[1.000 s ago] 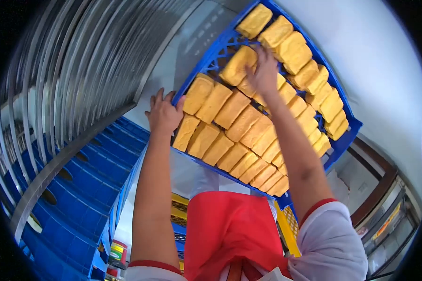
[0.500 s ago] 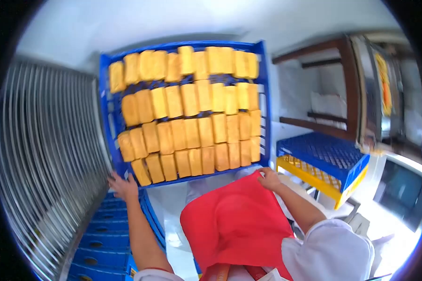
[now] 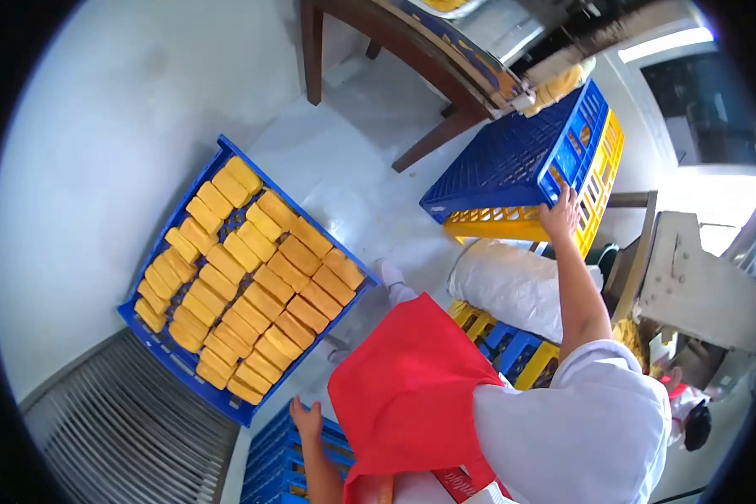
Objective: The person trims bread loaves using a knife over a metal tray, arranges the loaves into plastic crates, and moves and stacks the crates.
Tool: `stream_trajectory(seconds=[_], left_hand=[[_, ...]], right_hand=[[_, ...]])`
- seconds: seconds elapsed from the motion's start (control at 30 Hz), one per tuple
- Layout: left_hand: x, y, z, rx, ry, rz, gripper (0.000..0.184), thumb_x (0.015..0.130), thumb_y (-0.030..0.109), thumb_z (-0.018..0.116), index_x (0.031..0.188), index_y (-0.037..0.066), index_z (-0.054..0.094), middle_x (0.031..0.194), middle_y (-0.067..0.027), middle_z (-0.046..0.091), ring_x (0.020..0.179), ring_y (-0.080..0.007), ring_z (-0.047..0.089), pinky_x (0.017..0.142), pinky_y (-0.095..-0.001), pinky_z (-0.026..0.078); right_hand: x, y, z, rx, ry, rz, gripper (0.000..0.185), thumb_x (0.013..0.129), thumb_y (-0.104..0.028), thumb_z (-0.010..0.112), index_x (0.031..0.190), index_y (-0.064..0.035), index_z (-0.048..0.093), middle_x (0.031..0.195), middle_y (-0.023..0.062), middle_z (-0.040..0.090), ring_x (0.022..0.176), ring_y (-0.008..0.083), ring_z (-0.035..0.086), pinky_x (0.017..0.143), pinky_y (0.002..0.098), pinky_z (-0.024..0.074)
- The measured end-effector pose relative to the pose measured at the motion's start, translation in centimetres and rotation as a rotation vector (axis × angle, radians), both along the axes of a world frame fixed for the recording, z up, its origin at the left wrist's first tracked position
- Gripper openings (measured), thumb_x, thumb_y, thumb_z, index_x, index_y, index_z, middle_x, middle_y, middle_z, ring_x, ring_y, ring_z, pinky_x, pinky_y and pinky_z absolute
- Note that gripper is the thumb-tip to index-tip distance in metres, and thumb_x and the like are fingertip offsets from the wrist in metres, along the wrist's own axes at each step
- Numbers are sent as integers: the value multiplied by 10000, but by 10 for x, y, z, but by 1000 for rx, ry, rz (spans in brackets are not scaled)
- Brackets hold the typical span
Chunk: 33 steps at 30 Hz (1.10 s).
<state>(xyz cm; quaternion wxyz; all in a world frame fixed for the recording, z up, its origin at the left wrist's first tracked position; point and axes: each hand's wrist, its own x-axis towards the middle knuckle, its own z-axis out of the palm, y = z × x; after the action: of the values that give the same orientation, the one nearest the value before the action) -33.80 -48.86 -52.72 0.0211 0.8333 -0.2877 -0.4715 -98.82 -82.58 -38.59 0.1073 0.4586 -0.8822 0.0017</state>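
Observation:
A blue plastic crate (image 3: 245, 415) full of rows of golden-yellow bread loaves (image 3: 244, 290) lies to the left. My left hand (image 3: 306, 417) is just below its lower right corner, apart from it, fingers spread and holding nothing. On the right, a second blue crate (image 3: 496, 164) rests tilted on a yellow crate (image 3: 512, 220). The fingers of my right hand (image 3: 561, 214) are hooked over the near edge of that second blue crate; the fingertips are partly hidden.
Stacked blue crates (image 3: 269, 462) stand below my left hand, by a ribbed metal surface (image 3: 134, 420). A wooden table (image 3: 428, 50) is at the top. A white sack (image 3: 512, 286) lies beneath the yellow crate. Another person (image 3: 689, 412) is at far right.
My view has turned to the right. Both hands have come off the loaf-filled crate; my right hand has reached across to the blue crate on the yellow one.

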Motion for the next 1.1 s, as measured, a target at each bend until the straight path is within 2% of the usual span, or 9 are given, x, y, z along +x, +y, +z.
stream_trajectory(seconds=[0.27, 0.33, 0.47, 0.67, 0.7, 0.8, 0.83, 0.93, 1.1], left_hand=[[0, -161, 53, -365, 119, -418, 664, 801, 210, 699, 1364, -22, 436, 1443, -310, 325, 1332, -414, 363, 1094, -400, 327], [-5, -181, 72, -394, 7, -568, 639, 808, 196, 692, 1355, -23, 446, 1437, -307, 339, 1328, -423, 364, 1095, -395, 325], [-46, -209, 86, -385, 9, -751, 620, 823, 220, 679, 1344, -31, 456, 1436, -296, 353, 1330, -409, 369, 1091, -405, 331], [-251, -278, 167, -823, 280, -1121, 619, 845, 293, 674, 1345, -3, 459, 1436, -293, 352, 1315, -435, 373, 1079, -444, 340], [-287, -291, 180, -868, 290, -1176, 616, 852, 313, 674, 1342, 1, 468, 1438, -288, 355, 1317, -432, 375, 1080, -446, 341], [-387, -328, 188, -1218, 301, -1332, 627, 848, 382, 672, 1345, 49, 484, 1455, -262, 347, 1312, -437, 381, 1061, -495, 352], [-416, -340, 183, -1294, 245, -1390, 637, 850, 420, 662, 1349, 65, 488, 1466, -249, 340, 1328, -429, 365, 1056, -519, 351], [-487, -358, 184, -1135, 36, -1512, 687, 862, 519, 602, 1363, 64, 480, 1492, -222, 321, 1381, -413, 291, 1084, -555, 300], [-556, -376, 158, -1098, 29, -1614, 768, 852, 580, 566, 1402, 60, 436, 1523, -184, 291, 1428, -364, 219, 1136, -543, 209]], right_hand=[[-8, 1, -20, 52, -74, 26, 675, 724, -146, 683, 1344, -57, 432, 1418, 130, 439, 1331, 304, 387, 1094, 497, 304], [7, 9, -17, 97, -41, 52, 682, 710, -112, 661, 1348, -49, 427, 1419, 126, 439, 1342, 295, 368, 1092, 504, 305], [36, 34, -14, 48, -68, 154, 755, 634, -146, 763, 1309, -37, 443, 1347, 154, 480, 1307, 321, 396, 1077, 486, 330], [29, 92, 48, -218, -361, 317, 668, 722, -340, 747, 1317, -146, 516, 1323, 153, 523, 1264, 346, 446, 1039, 503, 352], [11, 100, 38, -235, -213, 159, 663, 756, -437, 700, 1333, -175, 506, 1365, 152, 483, 1292, 361, 407, 1028, 524, 333], [-19, 130, -4, -195, -27, -97, 717, 753, -520, 653, 1355, -167, 487, 1406, 153, 433, 1293, 417, 366, 1017, 576, 292], [-17, 132, 2, -207, -149, -118, 713, 734, -546, 651, 1319, -164, 506, 1415, 150, 410, 1296, 440, 329, 985, 610, 288], [12, 143, 18, -231, -236, -223, 701, 720, -538, 666, 1280, -142, 521, 1381, 147, 427, 1275, 433, 334, 983, 594, 294], [28, 149, 15, -238, -176, -322, 676, 711, -513, 681, 1237, -116, 532, 1351, 141, 437, 1255, 435, 330, 966, 600, 302]])
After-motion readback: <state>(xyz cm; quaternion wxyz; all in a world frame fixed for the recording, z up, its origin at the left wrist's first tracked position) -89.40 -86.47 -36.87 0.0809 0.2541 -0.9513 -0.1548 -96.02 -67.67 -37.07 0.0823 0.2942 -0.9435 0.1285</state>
